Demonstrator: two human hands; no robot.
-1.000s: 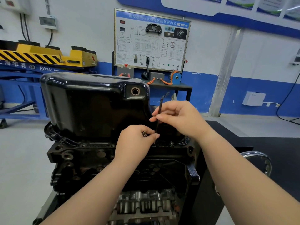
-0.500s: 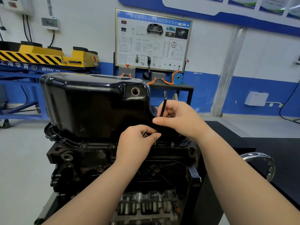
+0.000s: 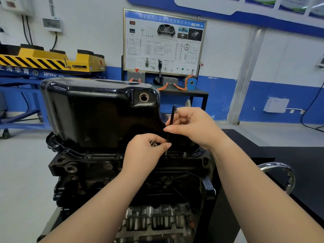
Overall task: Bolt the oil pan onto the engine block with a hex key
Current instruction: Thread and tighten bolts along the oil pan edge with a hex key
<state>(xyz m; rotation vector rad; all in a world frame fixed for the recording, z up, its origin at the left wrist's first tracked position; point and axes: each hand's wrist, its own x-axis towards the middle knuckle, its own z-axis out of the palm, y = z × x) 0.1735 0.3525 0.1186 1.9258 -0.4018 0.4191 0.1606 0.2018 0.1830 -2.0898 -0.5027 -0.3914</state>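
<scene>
A glossy black oil pan sits upside down on the dark engine block. My right hand pinches a thin black hex key that stands nearly upright, its lower tip down at the pan's flange near my left thumb. My left hand is curled at the flange and holds small metal bolts in its fingers. One bolt stands in the flange to the right of the key.
A chrome handwheel sticks out at the right beside a black bench. Behind stand a training panel on a table and a yellow-and-blue lift. Grey floor lies to the left.
My right hand has turned the hex key, so its upper end swung from leaning right to nearly upright. My left hand has stayed at the flange.
</scene>
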